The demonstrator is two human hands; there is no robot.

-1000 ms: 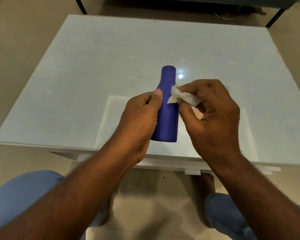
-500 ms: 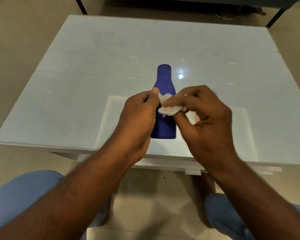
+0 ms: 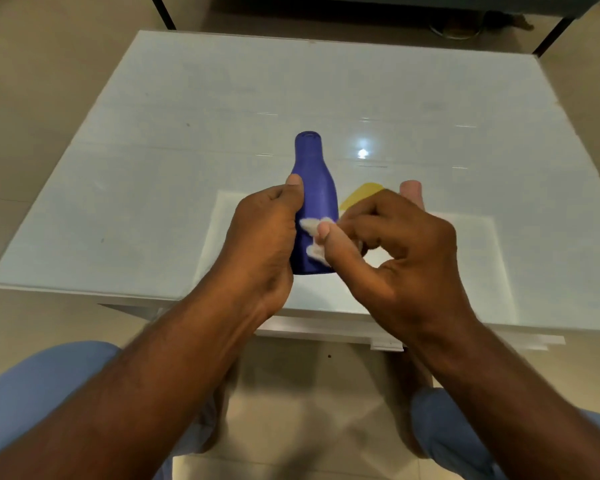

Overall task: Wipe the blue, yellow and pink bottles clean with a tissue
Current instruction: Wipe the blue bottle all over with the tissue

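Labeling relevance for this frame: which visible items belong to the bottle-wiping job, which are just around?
Job:
blue bottle, in left hand
tissue, in right hand
yellow bottle
pink bottle

Just around:
glass table
dark frame legs behind

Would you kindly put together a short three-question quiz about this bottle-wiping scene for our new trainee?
1. True or false: the left hand grips the blue bottle.
2. What does the right hand press against that bottle?
3. Which bottles show behind the right hand? A) yellow and pink B) green and red C) none

Key: 1. True. 2. The tissue. 3. A: yellow bottle, pink bottle.
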